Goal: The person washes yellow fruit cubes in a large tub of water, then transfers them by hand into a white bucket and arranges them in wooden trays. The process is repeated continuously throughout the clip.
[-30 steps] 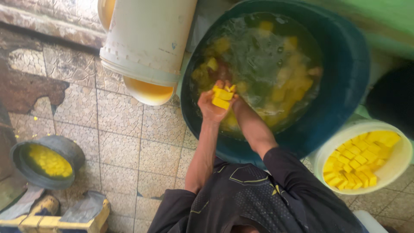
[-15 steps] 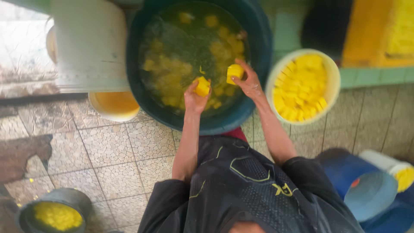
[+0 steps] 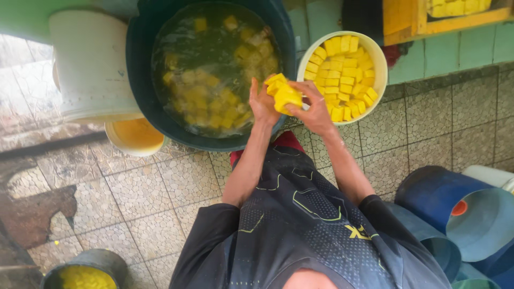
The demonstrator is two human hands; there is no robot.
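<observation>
Both hands meet at frame centre over the tub's rim: left hand and right hand, fingers closed together on a few yellow blocks. White bowl, upper right, already packed with blocks, roughly thirty; dark tub, upper centre, still holds dozens in cloudy water. So partway, much left. One tub, one bowl.

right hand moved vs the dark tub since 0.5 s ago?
Yes. The right hand has left the water and come to the dark tub rim on the white bucket side, meeting the left hand on the yellow blocks.
</observation>
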